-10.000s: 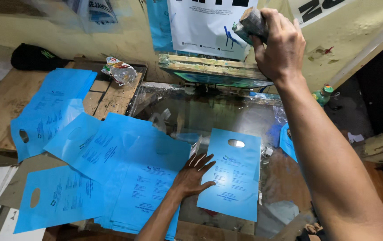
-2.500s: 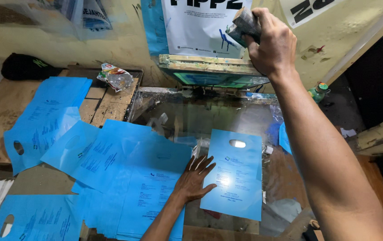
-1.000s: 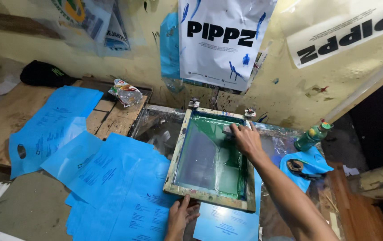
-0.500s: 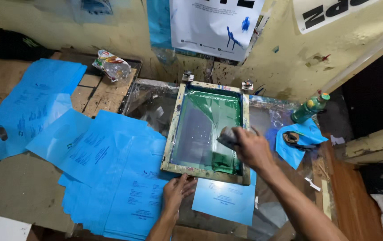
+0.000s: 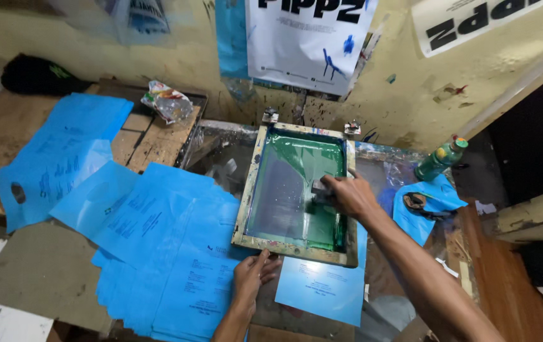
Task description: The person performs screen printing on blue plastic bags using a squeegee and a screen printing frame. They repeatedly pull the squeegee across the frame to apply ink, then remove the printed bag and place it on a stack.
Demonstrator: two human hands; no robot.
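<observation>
I see my right hand (image 5: 347,195) clenched around a squeegee (image 5: 317,193) on the green-inked screen frame (image 5: 296,246); my left hand (image 5: 253,273), fingers loose, steadies its near edge.

A wooden printing frame (image 5: 250,190) lies flat on the desk, its mesh coated in green ink, hinged by two clamps at the far edge. Inside it a squeegee (image 5: 319,193), mostly hidden, rests on the mesh at the right side. A blue bag (image 5: 322,288) pokes out from under the frame's near edge.
</observation>
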